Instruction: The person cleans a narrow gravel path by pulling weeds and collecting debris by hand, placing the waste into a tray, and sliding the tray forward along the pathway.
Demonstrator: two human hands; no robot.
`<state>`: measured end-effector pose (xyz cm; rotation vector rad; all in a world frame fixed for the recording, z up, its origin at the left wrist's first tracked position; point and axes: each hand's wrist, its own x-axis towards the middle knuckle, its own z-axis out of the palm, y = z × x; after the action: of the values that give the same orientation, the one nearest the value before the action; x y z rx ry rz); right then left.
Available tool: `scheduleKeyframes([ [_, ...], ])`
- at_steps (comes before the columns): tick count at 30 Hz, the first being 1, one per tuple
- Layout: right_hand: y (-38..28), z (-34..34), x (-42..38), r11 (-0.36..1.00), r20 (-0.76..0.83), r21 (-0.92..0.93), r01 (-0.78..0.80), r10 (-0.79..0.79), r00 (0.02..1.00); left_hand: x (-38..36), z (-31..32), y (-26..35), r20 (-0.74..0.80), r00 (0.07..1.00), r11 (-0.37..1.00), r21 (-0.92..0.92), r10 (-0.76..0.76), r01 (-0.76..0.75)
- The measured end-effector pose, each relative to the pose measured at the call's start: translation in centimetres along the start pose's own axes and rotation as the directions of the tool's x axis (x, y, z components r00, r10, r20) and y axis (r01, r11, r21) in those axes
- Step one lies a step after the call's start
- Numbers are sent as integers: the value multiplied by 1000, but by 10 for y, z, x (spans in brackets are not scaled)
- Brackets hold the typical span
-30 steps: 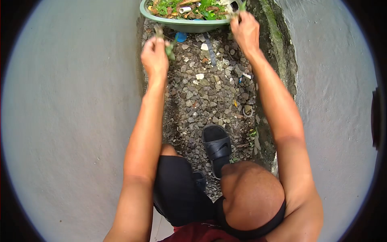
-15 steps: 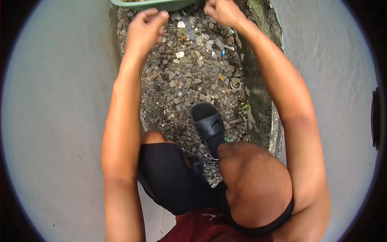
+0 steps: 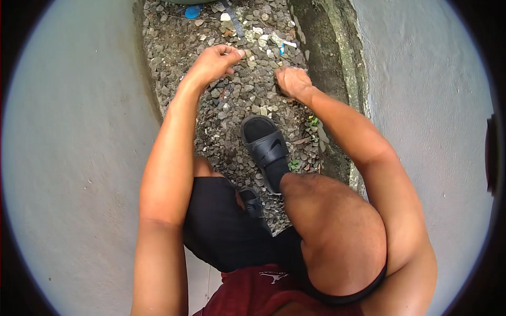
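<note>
My left hand [image 3: 215, 66] hovers over the grey gravel [image 3: 245, 87], its fingers bent but partly apart, with nothing visible between them. To its right, my right hand [image 3: 293, 82] is closed with the fingers curled under, near the stony strip's right side. Whatever those curled fingers may hold is hidden. Between the hands and my knees, a black sandal [image 3: 266, 145] rests on the stones. A dark flat strip [image 3: 232, 18] and a blue round piece [image 3: 193, 11] lie beyond the hands.
At the top edge, part of a green container [image 3: 187, 1] shows. A rough mossy concrete kerb [image 3: 345, 58] borders the gravel on the right, with smooth grey surfaces [image 3: 79, 131] on both outer sides. Small green plants [image 3: 295, 165] grow beside the sandal.
Both hands have come back toward my body, away from the green container, and are closer together. The view has shifted, leaving less of the container visible and uncovering the blue piece.
</note>
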<state>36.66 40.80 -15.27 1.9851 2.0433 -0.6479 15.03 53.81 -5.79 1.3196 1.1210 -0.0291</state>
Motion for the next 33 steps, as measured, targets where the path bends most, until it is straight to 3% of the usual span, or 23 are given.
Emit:
scheduleKeyframes([
  [4,13,2,-10,989,-61,139,41,-33,998,-8,-1,-8,14,999,999,3,-44,44],
  [7,16,-17,-15,959,201,282,8,-68,977,-10,-4,-12,23,999,999,20,-40,39],
  [13,12,15,-33,980,311,-23,197,-180,933,-14,-5,-32,49,994,995,19,-102,101],
  [18,1,33,-46,980,128,178,-90,67,989,-18,-5,-37,62,990,991,59,-124,120],
  [21,10,15,-29,992,77,108,68,-77,994,-17,-6,-35,52,993,992,79,-104,99],
  [23,18,-13,-17,948,-141,316,36,10,990,-17,-4,-36,50,995,993,86,-88,83],
  [24,21,-29,-8,905,-64,422,-55,90,994,-17,-4,-35,50,996,993,87,-79,74],
  [26,23,-45,-3,893,11,440,-88,92,996,-17,-3,-34,50,996,994,88,-68,63],
  [28,24,-50,-3,959,14,279,43,-49,999,-15,-2,-34,51,996,995,82,-66,62],
  [29,29,-40,-1,997,174,48,59,-66,982,-15,-2,-31,58,996,995,83,-66,61],
  [31,10,-35,-24,1000,176,-13,16,-13,984,-18,1,-25,72,995,994,84,-72,66],
  [33,7,-11,-31,998,337,-11,-54,55,940,-16,3,-27,79,995,995,87,-62,55],
])
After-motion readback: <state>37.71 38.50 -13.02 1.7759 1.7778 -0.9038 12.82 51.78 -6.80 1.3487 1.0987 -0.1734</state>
